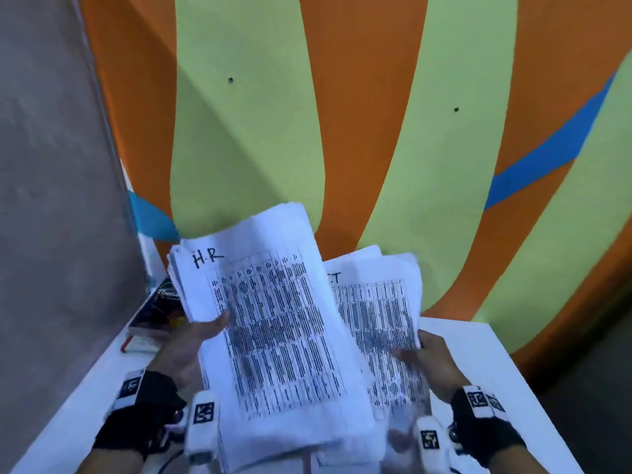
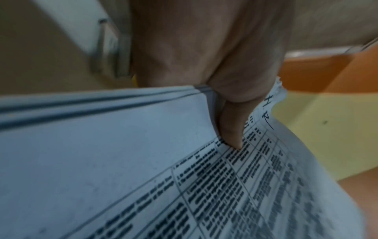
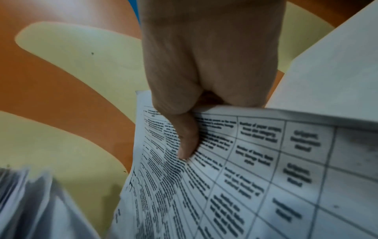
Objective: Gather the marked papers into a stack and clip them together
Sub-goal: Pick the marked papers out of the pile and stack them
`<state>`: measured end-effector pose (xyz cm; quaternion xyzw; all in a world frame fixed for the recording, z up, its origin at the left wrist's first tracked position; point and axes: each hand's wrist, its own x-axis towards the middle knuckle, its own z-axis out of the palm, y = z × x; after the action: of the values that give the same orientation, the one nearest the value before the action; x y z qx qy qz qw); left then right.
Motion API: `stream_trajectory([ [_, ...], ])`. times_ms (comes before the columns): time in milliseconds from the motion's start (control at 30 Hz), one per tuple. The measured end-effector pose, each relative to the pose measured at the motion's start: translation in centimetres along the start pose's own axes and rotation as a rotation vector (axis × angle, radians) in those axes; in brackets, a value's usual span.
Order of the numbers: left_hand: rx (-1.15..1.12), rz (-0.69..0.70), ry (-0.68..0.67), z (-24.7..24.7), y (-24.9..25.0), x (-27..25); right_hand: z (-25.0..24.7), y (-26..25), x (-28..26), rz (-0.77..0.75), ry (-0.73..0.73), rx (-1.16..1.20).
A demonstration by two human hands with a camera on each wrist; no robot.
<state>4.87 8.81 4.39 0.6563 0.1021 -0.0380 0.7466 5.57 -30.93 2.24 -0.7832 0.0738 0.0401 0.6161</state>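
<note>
Two bundles of printed table sheets are held up above the white table. My left hand grips the thicker bundle marked "H.R" at its left edge, thumb on top; in the left wrist view the thumb presses on the H.R bundle. My right hand grips a second bundle, marked with letters ending in "T", at its right edge. The right wrist view shows its thumb on the printed table of this second bundle. The H.R bundle overlaps the other one. No clip is in view.
A book with a dark cover lies at the table's left edge next to a grey wall. A wall painted orange, green and blue rises right behind the table. More sheets lie under the bundles near me.
</note>
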Motion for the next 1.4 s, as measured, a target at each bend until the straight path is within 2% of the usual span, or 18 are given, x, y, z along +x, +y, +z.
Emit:
stream_trajectory([
  [100,0.018,-0.06,-0.132,3.0,-2.2,-0.7,0.1,-1.2,-0.4,-0.038,-0.024,0.068],
  [167,0.008,-0.065,-0.174,4.4,-3.5,-0.6,0.4,-1.7,-0.7,-0.035,-0.03,0.109],
  [267,0.059,-0.083,-0.258,5.8,-4.1,-0.7,0.9,-2.0,-1.1,-0.028,-0.062,0.064],
  [400,0.096,-0.074,-0.279,6.7,-4.5,-0.9,1.5,-2.4,-1.8,-0.04,-0.105,0.077],
  [500,0.073,-0.011,-0.207,7.9,-3.7,-1.4,1.3,-3.4,-2.8,-0.055,-0.091,0.158],
  [633,0.155,0.216,0.012,10.6,-2.0,-2.0,2.9,-4.6,-3.8,-0.303,-0.085,0.031],
  [767,0.159,0.407,0.159,12.3,-0.4,-2.2,3.9,-5.8,-5.0,-0.469,-0.061,0.106],
  [933,0.246,0.54,0.28,12.9,0.0,-2.0,4.1,-5.7,-6.3,-0.488,-0.088,0.093],
  [1067,0.168,0.511,0.257,12.8,-0.3,-2.5,4.3,-3.9,-7.2,-0.436,-0.163,0.106],
  [1133,0.164,0.46,0.234,12.3,-0.8,-2.0,4.7,-3.2,-7.0,-0.407,-0.12,0.07],
  [1200,0.181,0.413,0.174,12.0,-1.0,-1.9,4.8,-2.9,-6.0,-0.407,0.0,0.023],
  [1300,0.202,0.454,0.083,12.2,-0.6,-2.3,4.6,-3.0,-4.6,-0.45,0.212,0.04],
  [1400,0.224,0.486,0.059,12.1,0.1,-2.3,4.6,-3.8,-4.6,-0.48,0.297,0.071],
])
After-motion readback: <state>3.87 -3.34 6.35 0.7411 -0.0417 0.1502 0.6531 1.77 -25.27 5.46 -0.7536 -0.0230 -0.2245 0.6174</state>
